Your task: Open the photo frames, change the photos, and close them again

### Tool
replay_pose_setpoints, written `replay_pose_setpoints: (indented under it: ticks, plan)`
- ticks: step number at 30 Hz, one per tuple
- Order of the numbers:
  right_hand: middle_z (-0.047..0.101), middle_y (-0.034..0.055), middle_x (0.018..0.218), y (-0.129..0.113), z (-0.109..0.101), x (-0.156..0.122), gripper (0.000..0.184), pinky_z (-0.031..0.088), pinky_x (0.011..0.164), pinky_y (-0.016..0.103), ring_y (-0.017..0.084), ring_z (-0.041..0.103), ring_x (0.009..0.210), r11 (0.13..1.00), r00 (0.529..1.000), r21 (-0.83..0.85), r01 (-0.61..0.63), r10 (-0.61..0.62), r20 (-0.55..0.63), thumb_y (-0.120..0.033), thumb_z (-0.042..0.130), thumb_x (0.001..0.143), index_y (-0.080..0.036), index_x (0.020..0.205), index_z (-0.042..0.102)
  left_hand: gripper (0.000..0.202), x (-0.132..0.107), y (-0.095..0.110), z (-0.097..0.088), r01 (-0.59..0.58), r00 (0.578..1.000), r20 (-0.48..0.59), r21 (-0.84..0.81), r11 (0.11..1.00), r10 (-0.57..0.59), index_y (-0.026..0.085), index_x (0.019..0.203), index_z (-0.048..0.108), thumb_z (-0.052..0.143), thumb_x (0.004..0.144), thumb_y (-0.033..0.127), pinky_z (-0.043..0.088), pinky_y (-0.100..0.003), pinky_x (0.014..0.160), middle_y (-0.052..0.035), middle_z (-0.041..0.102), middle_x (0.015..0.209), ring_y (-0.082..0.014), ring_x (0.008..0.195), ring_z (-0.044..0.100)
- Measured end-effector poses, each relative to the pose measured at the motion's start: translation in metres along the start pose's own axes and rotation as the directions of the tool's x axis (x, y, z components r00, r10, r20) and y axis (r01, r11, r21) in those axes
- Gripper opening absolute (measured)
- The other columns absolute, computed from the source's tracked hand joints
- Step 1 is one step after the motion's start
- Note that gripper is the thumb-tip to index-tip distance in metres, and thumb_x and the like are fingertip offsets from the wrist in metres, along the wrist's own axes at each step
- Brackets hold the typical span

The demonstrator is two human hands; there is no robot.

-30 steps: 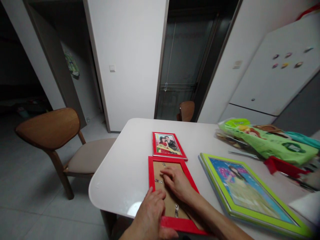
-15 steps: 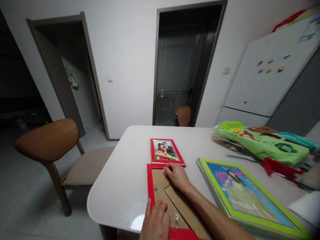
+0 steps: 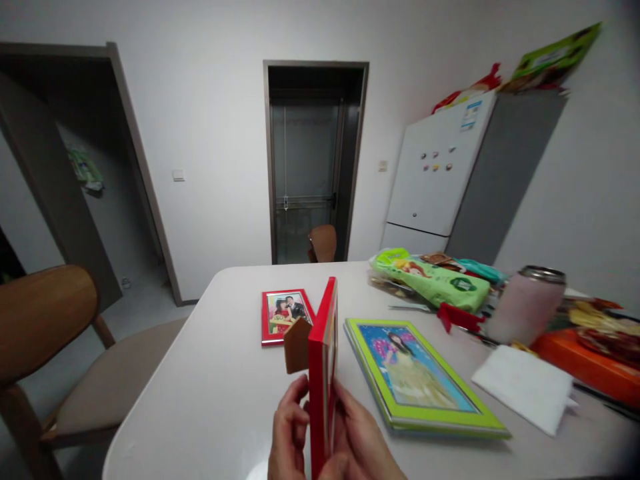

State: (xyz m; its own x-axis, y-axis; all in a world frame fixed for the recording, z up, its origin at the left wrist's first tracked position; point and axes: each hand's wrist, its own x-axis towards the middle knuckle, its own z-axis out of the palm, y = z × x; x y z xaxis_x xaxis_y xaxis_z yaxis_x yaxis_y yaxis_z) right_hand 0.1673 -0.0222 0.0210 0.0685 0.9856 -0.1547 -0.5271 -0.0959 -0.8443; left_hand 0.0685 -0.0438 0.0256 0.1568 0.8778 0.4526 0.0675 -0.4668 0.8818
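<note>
A red picture frame (image 3: 319,393) stands on edge between my hands, seen almost edge-on. Its brown backing stand (image 3: 298,347) sticks out to the left. My left hand (image 3: 290,430) grips the frame from the back side, fingers curled at its edge. On the front side, my right hand (image 3: 360,437) is closed on the frame, partly hidden behind it. Beyond lies a smaller-looking red-framed photo (image 3: 273,327) of two people, flat on the table. To the right lies a lime-green picture frame (image 3: 415,373) with a picture of a person in a pale dress.
On the white table (image 3: 200,387), a green package (image 3: 435,283), a red plastic piece (image 3: 457,319), a pink tumbler (image 3: 527,303), white tissue (image 3: 525,387) and an orange box (image 3: 590,363) crowd the right side. A wooden chair (image 3: 50,320) stands at left.
The red frame, earlier lying back-up on the table, is now lifted and turned on edge, its stand swung out. Both hands now hold it. My view has turned to the right.
</note>
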Motion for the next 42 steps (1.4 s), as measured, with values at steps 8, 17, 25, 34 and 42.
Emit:
replay_pose_setpoints:
  ticks: [8, 17, 25, 34, 42]
  plan:
    - [0.068, 0.0036, 0.066, -0.123, -0.109, 0.016, 0.025, 0.048, 0.06, 0.033, 0.021, 0.063, 0.063, 0.933, 0.976, -0.36, -0.014, -0.066, -0.207, -0.033, 0.054, 0.064, -0.02, 0.085, 0.059, 0.062, 0.044, 0.02, 0.048, 0.222, 0.966, 0.215, -0.424, 0.878, -0.141, 0.017, 0.122, 0.017, 0.053, 0.072, 0.021, 0.045, -0.033, 0.085, -0.0123, 0.046, 0.12, -0.0216, 0.102, 0.051]
    - [0.069, 0.0039, 0.072, -0.143, -0.186, 0.047, 0.021, 0.046, 0.061, 0.027, 0.021, 0.062, 0.069, 0.49, 0.905, -0.865, -0.108, -0.311, -0.29, -0.032, 0.053, 0.064, -0.017, 0.073, 0.065, 0.06, 0.041, -0.029, 0.116, 0.255, 0.923, 0.29, 0.031, 0.966, -0.253, 0.018, 0.122, 0.03, 0.055, 0.067, 0.013, 0.043, -0.032, 0.085, -0.0076, 0.05, 0.118, -0.0211, 0.102, 0.051]
    - [0.062, 0.017, 0.096, -0.145, -0.182, 0.056, 0.038, 0.037, 0.081, 0.04, 0.032, 0.053, 0.093, 0.219, 0.848, -0.965, -0.147, -0.474, -0.237, -0.033, 0.054, 0.062, -0.01, 0.091, 0.063, 0.054, 0.094, -0.055, 0.064, -0.065, 0.933, 0.304, 0.665, 0.744, -0.19, 0.005, 0.122, 0.03, 0.044, 0.077, 0.03, 0.025, -0.037, 0.098, -0.0149, 0.031, 0.131, -0.0225, 0.121, 0.027]
    - [0.052, 0.0129, 0.114, -0.05, -0.05, 0.011, 0.041, 0.039, 0.088, 0.037, 0.022, 0.048, 0.105, 0.036, 0.882, -0.927, 0.374, -0.324, 0.343, -0.032, 0.042, 0.073, -0.015, 0.108, 0.054, 0.06, 0.116, -0.069, -0.017, -0.119, 0.917, 0.312, 0.808, 0.577, -0.248, 0.013, 0.115, 0.042, 0.056, 0.064, 0.04, 0.022, -0.039, 0.096, -0.0112, 0.046, 0.119, -0.0275, 0.112, 0.036]
    - [0.045, 0.0184, 0.121, -0.003, -0.065, 0.024, 0.051, 0.032, 0.096, 0.039, 0.023, 0.04, 0.113, 0.011, 0.902, -0.957, 0.291, -0.337, 0.271, -0.032, 0.035, 0.075, -0.004, 0.117, 0.043, 0.041, 0.001, -0.05, -0.03, -0.328, 0.906, 0.413, 0.824, 0.462, -0.095, 0.021, 0.103, 0.049, 0.06, 0.065, 0.032, 0.037, -0.038, 0.082, -0.0065, 0.054, 0.099, -0.0257, 0.093, 0.049]
